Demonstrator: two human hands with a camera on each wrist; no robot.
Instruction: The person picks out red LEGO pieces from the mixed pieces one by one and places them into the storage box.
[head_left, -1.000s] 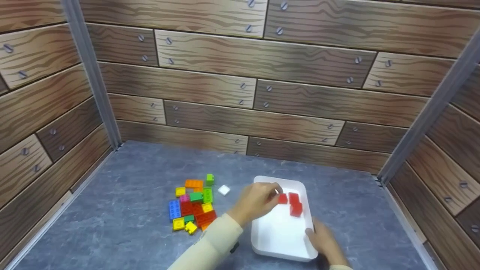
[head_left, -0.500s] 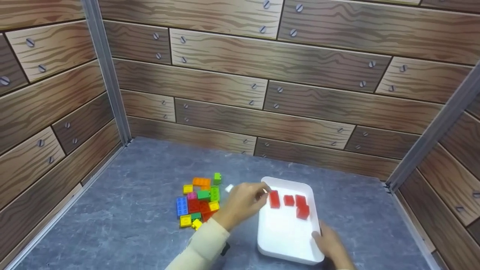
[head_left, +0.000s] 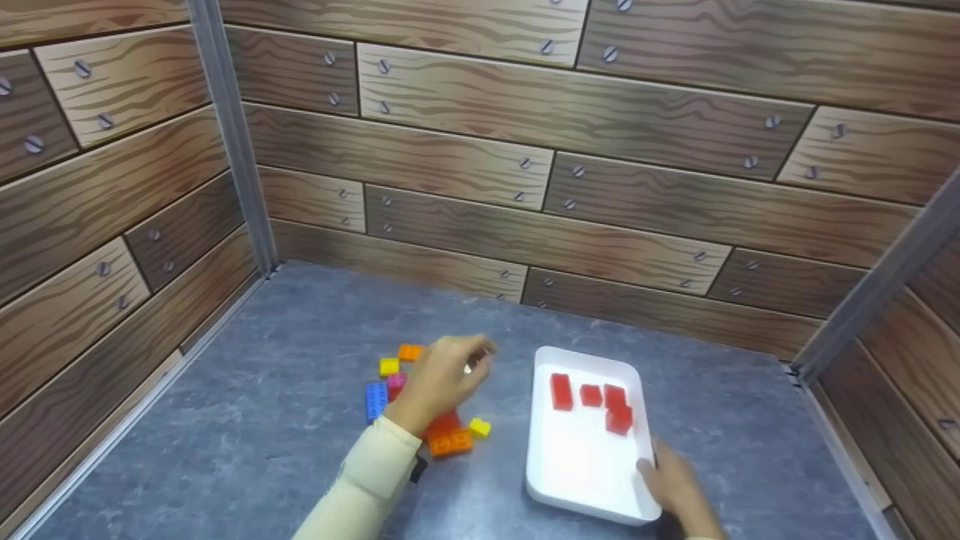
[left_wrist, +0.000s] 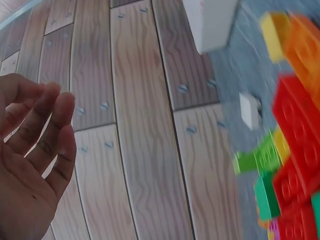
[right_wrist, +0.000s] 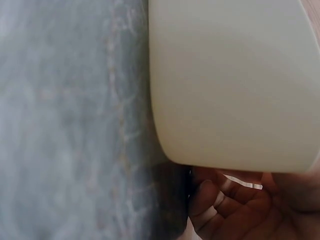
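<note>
My left hand (head_left: pixel 442 375) is over the pile of toy building bricks, covering part of it, with its fingers loosely bent. Nothing shows between the fingertips in the left wrist view, where the palm (left_wrist: pixel 30 185) faces the camera. My right hand (head_left: pixel 679 484) grips the near right side of a white tray (head_left: pixel 577 472), thumb at the rim and fingers under the edge. Several red bricks (head_left: pixel 561 391) lie in the tray's far half. From the right wrist, the tray's wall (right_wrist: pixel 230 85) fills much of the view above the curled fingers.
The pile left of the tray includes a blue brick (head_left: pixel 376 401), orange bricks (head_left: pixel 450 442) and a small yellow brick (head_left: pixel 480 427) at its right. A white brick (left_wrist: pixel 249 111) lies apart from the pile. Wood-patterned walls (head_left: pixel 450 180) enclose the grey tabletop (head_left: pixel 300 450).
My left hand has moved left from the tray to over the pile, uncovering a long red brick in the tray. The right hand keeps its grip. The head view has turned slightly left.
</note>
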